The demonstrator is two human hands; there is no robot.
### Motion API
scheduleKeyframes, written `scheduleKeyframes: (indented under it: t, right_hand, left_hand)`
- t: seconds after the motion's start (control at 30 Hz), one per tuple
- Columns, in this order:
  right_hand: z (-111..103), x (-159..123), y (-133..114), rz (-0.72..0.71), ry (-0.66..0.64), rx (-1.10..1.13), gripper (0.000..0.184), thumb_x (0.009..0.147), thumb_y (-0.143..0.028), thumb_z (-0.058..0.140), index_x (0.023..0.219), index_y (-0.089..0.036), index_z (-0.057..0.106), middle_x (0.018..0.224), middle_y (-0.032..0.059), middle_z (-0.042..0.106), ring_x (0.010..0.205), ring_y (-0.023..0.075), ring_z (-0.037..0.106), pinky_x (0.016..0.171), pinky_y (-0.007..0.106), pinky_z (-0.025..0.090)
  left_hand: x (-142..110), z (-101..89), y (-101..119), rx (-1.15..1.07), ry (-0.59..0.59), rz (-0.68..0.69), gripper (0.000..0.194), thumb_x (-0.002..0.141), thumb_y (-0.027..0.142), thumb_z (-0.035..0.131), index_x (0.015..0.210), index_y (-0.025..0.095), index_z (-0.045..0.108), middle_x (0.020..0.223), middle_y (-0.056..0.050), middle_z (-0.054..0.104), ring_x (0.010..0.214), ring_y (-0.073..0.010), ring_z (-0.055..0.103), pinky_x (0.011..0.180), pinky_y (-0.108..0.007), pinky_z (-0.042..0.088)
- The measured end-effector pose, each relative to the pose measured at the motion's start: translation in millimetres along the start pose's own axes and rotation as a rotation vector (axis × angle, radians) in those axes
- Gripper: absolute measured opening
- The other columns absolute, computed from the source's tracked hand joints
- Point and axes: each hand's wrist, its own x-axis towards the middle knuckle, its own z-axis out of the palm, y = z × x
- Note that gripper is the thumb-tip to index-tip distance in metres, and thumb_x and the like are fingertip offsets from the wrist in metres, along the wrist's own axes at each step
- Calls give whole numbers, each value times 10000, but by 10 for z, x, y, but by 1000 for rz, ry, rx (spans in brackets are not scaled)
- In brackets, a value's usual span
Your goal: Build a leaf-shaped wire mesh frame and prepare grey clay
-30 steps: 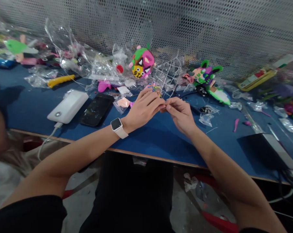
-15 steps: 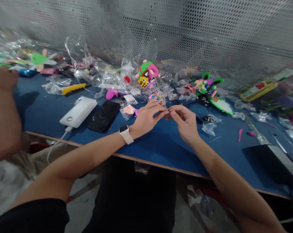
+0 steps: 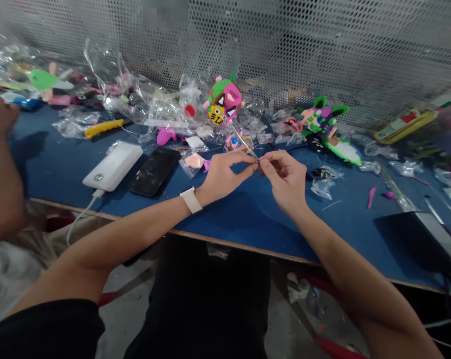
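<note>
My left hand (image 3: 225, 175) and my right hand (image 3: 287, 179) meet fingertip to fingertip above the blue table. Each pinches at the same spot on a tiny dark piece (image 3: 257, 161), too small to name. A thin, shiny clear strip (image 3: 244, 142) runs up and left from the fingertips; whether it is held I cannot tell. Just behind the hands lies a small multicoloured clay piece (image 3: 237, 141). Farther back stands a clay figure (image 3: 225, 99) in green, pink and yellow with a cat-like face. Left of my left hand is a peach clay packet (image 3: 194, 161).
A black phone (image 3: 155, 171) and a white power bank (image 3: 113, 167) with a cable lie left. A yellow-handled cutter (image 3: 104, 128) is behind them. Another clay figure (image 3: 319, 122) sits back right, a black box (image 3: 416, 242) at front right. Another person's arm (image 3: 3, 169) reaches in left.
My left wrist has turned, so the watch face no longer shows. Both hands stay pinched together, with thumb and finger of the left more apart behind the tips. The view has shifted slightly.
</note>
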Motion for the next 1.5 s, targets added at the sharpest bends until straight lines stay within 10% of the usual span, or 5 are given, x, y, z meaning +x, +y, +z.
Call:
scheduleKeyframes:
  t: [1.1,1.5]
  right_hand:
    - [-34,20,10,29,16,-13,374,894,-619,843,929,-252,779,832,-8,747,452,71,476,389,263,356]
    - [-60,-36,-37,-255,192,-398,221,973,-543,776,976,-333,846,1009,57,771,787,216,687,587,384,572]
  left_hand:
    - [-16,7,-7,-38,-25,32,89,1013,248,747,964,207,808,942,-32,840,868,-141,779,874,-288,626]
    - [-32,41,13,7,-31,-79,145,1018,323,745,978,208,825,964,-44,846,866,-147,770,853,-292,628]
